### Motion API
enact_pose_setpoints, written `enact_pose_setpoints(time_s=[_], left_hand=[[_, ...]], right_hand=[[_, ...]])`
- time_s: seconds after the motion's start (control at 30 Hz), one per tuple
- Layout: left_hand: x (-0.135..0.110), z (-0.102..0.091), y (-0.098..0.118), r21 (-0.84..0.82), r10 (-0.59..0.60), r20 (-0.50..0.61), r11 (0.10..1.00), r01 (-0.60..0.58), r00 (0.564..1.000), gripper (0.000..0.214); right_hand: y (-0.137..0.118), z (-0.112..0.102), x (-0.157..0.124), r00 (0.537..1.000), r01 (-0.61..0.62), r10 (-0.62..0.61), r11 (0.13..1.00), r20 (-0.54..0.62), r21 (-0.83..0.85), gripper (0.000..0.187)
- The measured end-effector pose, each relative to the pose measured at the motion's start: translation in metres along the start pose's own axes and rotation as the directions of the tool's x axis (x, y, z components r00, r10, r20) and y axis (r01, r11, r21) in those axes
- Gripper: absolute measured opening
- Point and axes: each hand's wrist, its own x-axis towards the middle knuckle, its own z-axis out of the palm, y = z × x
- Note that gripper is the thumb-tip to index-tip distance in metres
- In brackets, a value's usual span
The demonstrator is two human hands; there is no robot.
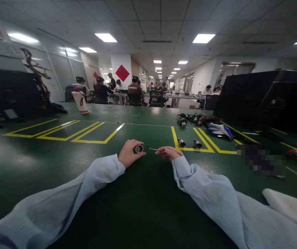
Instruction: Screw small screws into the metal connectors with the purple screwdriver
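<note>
My left hand (129, 153) grips a small round metal connector (139, 148) between thumb and fingers, its open end facing me. Across a short gap to the right, my right hand (169, 152) pinches a thin metal rod (152, 149), like a tweezer or pick. The rod's tip points toward the connector without touching it. Two similar cylindrical metal connectors, a left one (181, 143) and a right one (197, 144), lie inside a yellow-taped box beyond my right hand.
Several dark connectors with cables (190, 119) lie farther back, beside blue-and-white gloves (220, 130). A white cup (80, 101) stands at the back left. Black monitors flank the green table (99, 214). A white object (288, 205) sits at the right. People sit at desks beyond.
</note>
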Motion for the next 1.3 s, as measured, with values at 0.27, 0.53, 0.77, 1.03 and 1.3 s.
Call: enact_pose_setpoints(time_s=[0.27, 0.53, 0.77, 1.03, 1.3], left_hand=[[0.006, 0.008, 0.016, -0.122, -0.002, 0.161, 0.992, 0.022, 0.987, 0.032], [0.004, 0.011, 0.023, -0.216, -0.022, 0.297, 0.972, 0.089, 0.955, 0.027], [0.003, 0.017, 0.023, -0.249, 0.077, 0.299, 0.968, 0.0, 0.951, 0.019], [0.001, 0.016, 0.026, -0.18, 0.094, 0.231, 0.982, -0.052, 0.968, 0.015], [0.002, 0.017, 0.027, -0.149, 0.089, 0.173, 0.987, -0.063, 0.981, 0.012]], right_hand=[[-0.001, -0.001, -0.003, 0.997, 0.048, -0.051, 0.997, 0.065, 0.057, 0.025], [-0.007, 0.011, -0.013, 0.982, 0.157, -0.15, 0.986, 0.117, -0.049, 0.013], [-0.008, 0.021, -0.023, 0.931, 0.356, -0.347, 0.812, 0.108, -0.462, 0.014], [-0.009, 0.017, -0.018, 0.998, 0.007, -0.003, 0.998, 0.068, -0.055, 0.016], [-0.008, 0.012, -0.016, 0.992, -0.113, 0.102, 0.981, 0.074, 0.158, 0.012]])
